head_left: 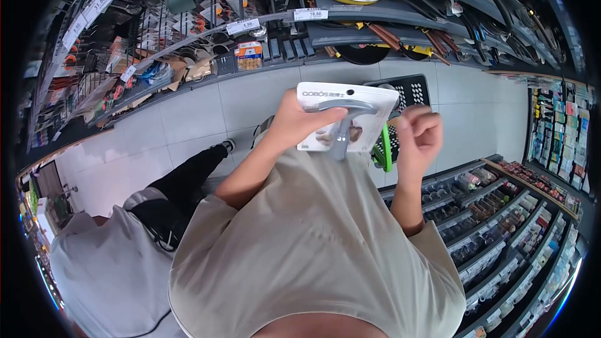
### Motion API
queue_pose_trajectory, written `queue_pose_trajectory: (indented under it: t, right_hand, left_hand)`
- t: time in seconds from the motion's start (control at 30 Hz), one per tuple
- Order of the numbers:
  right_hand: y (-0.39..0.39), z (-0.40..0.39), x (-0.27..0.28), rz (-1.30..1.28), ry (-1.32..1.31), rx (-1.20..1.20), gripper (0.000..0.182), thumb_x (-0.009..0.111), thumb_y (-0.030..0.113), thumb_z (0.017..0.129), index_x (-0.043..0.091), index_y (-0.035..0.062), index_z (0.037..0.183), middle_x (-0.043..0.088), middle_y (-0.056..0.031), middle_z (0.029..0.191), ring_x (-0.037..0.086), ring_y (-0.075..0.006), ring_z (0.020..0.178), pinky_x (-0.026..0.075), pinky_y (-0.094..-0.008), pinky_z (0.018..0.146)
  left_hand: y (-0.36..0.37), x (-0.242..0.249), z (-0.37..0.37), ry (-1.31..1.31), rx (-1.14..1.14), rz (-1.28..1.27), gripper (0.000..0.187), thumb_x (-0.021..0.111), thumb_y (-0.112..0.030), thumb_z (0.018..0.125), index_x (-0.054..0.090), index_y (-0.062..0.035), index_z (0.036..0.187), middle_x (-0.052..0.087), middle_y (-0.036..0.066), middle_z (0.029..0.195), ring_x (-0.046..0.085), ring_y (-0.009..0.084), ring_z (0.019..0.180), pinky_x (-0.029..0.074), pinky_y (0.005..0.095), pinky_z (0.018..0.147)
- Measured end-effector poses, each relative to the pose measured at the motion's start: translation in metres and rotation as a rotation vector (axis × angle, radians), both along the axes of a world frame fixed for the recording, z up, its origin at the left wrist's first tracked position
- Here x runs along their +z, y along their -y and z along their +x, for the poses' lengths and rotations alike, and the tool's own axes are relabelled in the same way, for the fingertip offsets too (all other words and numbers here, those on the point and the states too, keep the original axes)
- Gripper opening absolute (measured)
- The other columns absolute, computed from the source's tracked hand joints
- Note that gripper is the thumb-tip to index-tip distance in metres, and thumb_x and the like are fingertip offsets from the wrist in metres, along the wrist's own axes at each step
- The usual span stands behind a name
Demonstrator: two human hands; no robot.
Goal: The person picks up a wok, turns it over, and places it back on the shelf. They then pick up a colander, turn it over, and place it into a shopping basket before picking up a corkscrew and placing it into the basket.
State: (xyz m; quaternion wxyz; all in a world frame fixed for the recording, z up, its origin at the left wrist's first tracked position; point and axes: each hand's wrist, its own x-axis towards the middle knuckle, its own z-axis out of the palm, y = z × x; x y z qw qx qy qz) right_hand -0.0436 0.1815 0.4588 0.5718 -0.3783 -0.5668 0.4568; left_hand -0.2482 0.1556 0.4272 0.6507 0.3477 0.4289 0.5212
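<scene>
**Currently held: one carded kitchen tool, shop aisle**

Left to right, as seen from the head camera.

- Second person (106, 263): grey top, dark trousers, crouched at the far left on the floor. Risk: standing close by; a dropped item or a step backward could meet them.
- Left hand (294, 122): fingers closed round the left edge of the packaged tool (347, 119), thumb across its front. The item is a white card with a grey metal utensil fixed on it, held up at chest height, slightly tilted. Risk: the hold is at one edge only, so the card could pivot or slip out.
- Basket (410, 91): black, green handle, on the floor behind the card, partly hidden. Risk: a trip hazard if the wearer steps forward without looking.
- Right hand (418, 134): loosely curled, holding nothing, just beside the card's right edge, not touching.

Surface and room: pale tiled floor (188, 112). Shelves (263, 25) above carry pans, utensils and price tags; shelves at the right hold rows of small bottles and packets. Narrow aisle.
</scene>
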Motion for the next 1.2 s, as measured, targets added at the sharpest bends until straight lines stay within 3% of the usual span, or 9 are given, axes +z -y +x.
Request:
queue_pose_trajectory:
  t: [0.03, 0.13, 0.17, 0.3, 0.5, 0.67, 0.8, 1.07, 1.2]
  right_hand:
    - [-0.005, 0.006, -0.003, -0.045, -0.027, -0.016, 0.025, 0.061, -0.009, 0.074, 0.045, 0.0041, 0.087, 0.053, -0.0111, 0.095, 0.051, -0.0145, 0.086, 0.041, -0.0255, 0.075]
    - [-0.014, 0.001, 0.006, -0.301, -0.142, -0.014, 0.032, 0.060, -0.008, 0.074, 0.047, 0.0039, 0.100, 0.050, -0.0116, 0.105, 0.051, -0.0149, 0.094, 0.041, -0.0262, 0.079]
    - [-0.012, 0.002, 0.002, -0.361, -0.128, 0.068, 0.047, 0.060, -0.006, 0.073, 0.043, 0.0040, 0.116, 0.048, -0.0118, 0.113, 0.049, -0.0157, 0.102, 0.041, -0.0266, 0.085]
    - [0.001, -0.012, -0.005, -0.383, 0.063, 0.234, 0.061, 0.062, -0.006, 0.071, 0.035, 0.0036, 0.125, 0.049, -0.0117, 0.113, 0.050, -0.0173, 0.102, 0.040, -0.0291, 0.090]
    - [0.008, -0.025, 0.007, -0.610, 0.060, 0.256, 0.064, 0.066, -0.005, 0.069, 0.035, 0.0034, 0.125, 0.048, -0.0089, 0.105, 0.053, -0.0153, 0.094, 0.047, -0.0252, 0.076]
    - [0.009, -0.015, -0.032, -0.371, 0.355, 0.153, 0.071, 0.072, 0.002, 0.066, 0.034, 0.0015, 0.125, 0.044, -0.0127, 0.112, 0.048, -0.0195, 0.102, 0.043, -0.0308, 0.085]
    - [0.018, -0.015, -0.049, -0.319, 0.402, 0.049, 0.074, 0.074, 0.004, 0.064, 0.034, -0.0001, 0.125, 0.042, -0.0153, 0.116, 0.043, -0.0241, 0.109, 0.036, -0.0334, 0.093]
    - [0.014, -0.008, -0.041, -0.162, 0.607, 0.011, 0.044, 0.071, 0.006, 0.064, 0.052, 0.0041, 0.103, 0.046, -0.0155, 0.103, 0.046, -0.0315, 0.103, 0.039, -0.0375, 0.088]
    - [0.008, -0.004, -0.029, -0.013, 0.815, -0.022, 0.038, 0.070, 0.010, 0.065, 0.052, 0.0031, 0.097, 0.045, -0.0194, 0.111, 0.043, -0.0368, 0.107, 0.037, -0.0412, 0.090]
  left_hand:
    - [0.001, -0.003, 0.000, 0.054, 0.027, -0.016, 0.024, 0.069, -0.004, 0.076, 0.063, 0.0029, 0.098, 0.066, 0.006, 0.092, 0.060, 0.0090, 0.082, 0.048, 0.0251, 0.073]
    - [0.005, 0.002, 0.003, 0.229, 0.080, -0.111, 0.022, 0.067, 0.000, 0.075, 0.062, 0.0029, 0.096, 0.066, 0.006, 0.089, 0.061, 0.0105, 0.080, 0.049, 0.0244, 0.069]
    - [0.008, 0.001, 0.005, 0.164, 0.066, -0.117, 0.024, 0.068, -0.001, 0.074, 0.062, 0.0026, 0.097, 0.066, 0.006, 0.089, 0.060, 0.0098, 0.080, 0.049, 0.0247, 0.070]
    - [0.016, -0.003, 0.014, -0.060, 0.076, 0.000, 0.028, 0.071, -0.002, 0.072, 0.062, 0.0020, 0.098, 0.066, 0.006, 0.089, 0.059, 0.0084, 0.081, 0.049, 0.0253, 0.072]
    - [0.018, -0.002, 0.024, -0.269, 0.290, 0.190, 0.052, 0.072, 0.003, 0.066, 0.046, 0.0003, 0.111, 0.058, 0.009, 0.096, 0.057, 0.0130, 0.088, 0.047, 0.0272, 0.077]
    - [0.021, -0.017, 0.032, -0.426, 0.327, 0.241, 0.069, 0.072, 0.005, 0.063, 0.035, -0.0033, 0.121, 0.055, 0.012, 0.101, 0.056, 0.0180, 0.094, 0.045, 0.0298, 0.083]
    - [0.016, -0.039, 0.033, -0.365, 0.230, 0.132, 0.057, 0.072, 0.003, 0.066, 0.042, -0.0037, 0.113, 0.054, 0.008, 0.099, 0.055, 0.0138, 0.091, 0.047, 0.0275, 0.079]
    - [0.006, -0.041, 0.037, -0.382, 0.196, 0.180, 0.047, 0.072, -0.002, 0.067, 0.047, -0.0033, 0.106, 0.057, 0.007, 0.092, 0.055, 0.0113, 0.086, 0.046, 0.0262, 0.073]
    - [0.006, -0.038, 0.037, -0.283, 0.093, 0.173, 0.046, 0.072, -0.002, 0.070, 0.045, -0.0034, 0.107, 0.056, 0.006, 0.091, 0.054, 0.0099, 0.085, 0.046, 0.0250, 0.072]
